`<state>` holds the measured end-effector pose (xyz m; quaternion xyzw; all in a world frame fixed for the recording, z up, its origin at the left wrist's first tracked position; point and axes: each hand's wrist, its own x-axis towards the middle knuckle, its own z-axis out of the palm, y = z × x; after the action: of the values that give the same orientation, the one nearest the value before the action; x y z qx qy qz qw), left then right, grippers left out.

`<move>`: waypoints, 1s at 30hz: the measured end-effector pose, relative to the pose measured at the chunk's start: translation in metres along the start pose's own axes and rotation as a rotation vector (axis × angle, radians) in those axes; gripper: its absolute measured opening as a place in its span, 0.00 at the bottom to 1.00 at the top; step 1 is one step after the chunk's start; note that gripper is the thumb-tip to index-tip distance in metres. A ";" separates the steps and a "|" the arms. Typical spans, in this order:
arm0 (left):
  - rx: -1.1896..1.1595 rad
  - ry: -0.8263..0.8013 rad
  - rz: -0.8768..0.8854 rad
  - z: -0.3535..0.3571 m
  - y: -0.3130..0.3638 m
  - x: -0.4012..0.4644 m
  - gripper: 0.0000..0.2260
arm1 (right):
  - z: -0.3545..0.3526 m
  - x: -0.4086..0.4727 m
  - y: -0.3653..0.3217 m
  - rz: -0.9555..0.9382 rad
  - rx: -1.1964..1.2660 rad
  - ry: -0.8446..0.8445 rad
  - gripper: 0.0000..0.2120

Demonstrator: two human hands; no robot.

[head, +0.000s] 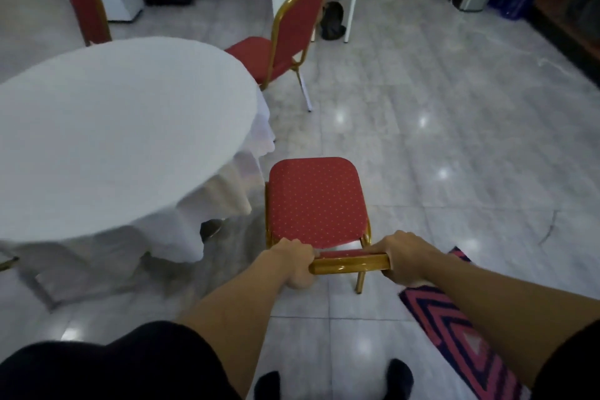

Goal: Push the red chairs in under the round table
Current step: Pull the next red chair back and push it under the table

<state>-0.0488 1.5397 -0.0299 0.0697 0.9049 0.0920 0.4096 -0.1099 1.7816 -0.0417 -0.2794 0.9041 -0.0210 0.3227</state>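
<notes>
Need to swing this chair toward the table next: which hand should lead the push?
Right, probably. The round white-clothed table lies to the left of the held red gold-framed chair. The right hand grips the backrest's outer end, so pushing there should turn it tableward; the left hand could pivot.

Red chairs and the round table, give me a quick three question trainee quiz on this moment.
1. True or false: both hands grip the near chair's gold top rail.
2. How many red chairs are in view?
3. The near chair's seat lies: A under the table, B clear of the tablecloth, C on the rug.

Key: 1 true: left hand, right hand. 2 three. 3 B.
</notes>
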 end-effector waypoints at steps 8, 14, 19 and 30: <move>-0.234 0.112 -0.269 0.003 0.033 0.020 0.20 | -0.054 0.048 0.044 -0.333 -0.176 -0.005 0.26; -0.419 0.132 -0.423 0.017 0.096 0.012 0.08 | -0.070 0.056 0.071 -0.533 -0.332 -0.082 0.25; -0.539 0.167 -0.505 0.042 0.126 0.004 0.21 | -0.065 0.059 0.074 -0.633 -0.399 -0.134 0.24; -0.796 0.199 -0.601 0.058 0.123 -0.006 0.27 | -0.065 0.087 0.046 -0.707 -0.481 -0.136 0.13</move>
<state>0.0050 1.6647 -0.0359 -0.3642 0.8145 0.3140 0.3246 -0.2268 1.7659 -0.0505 -0.6398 0.7087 0.0997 0.2802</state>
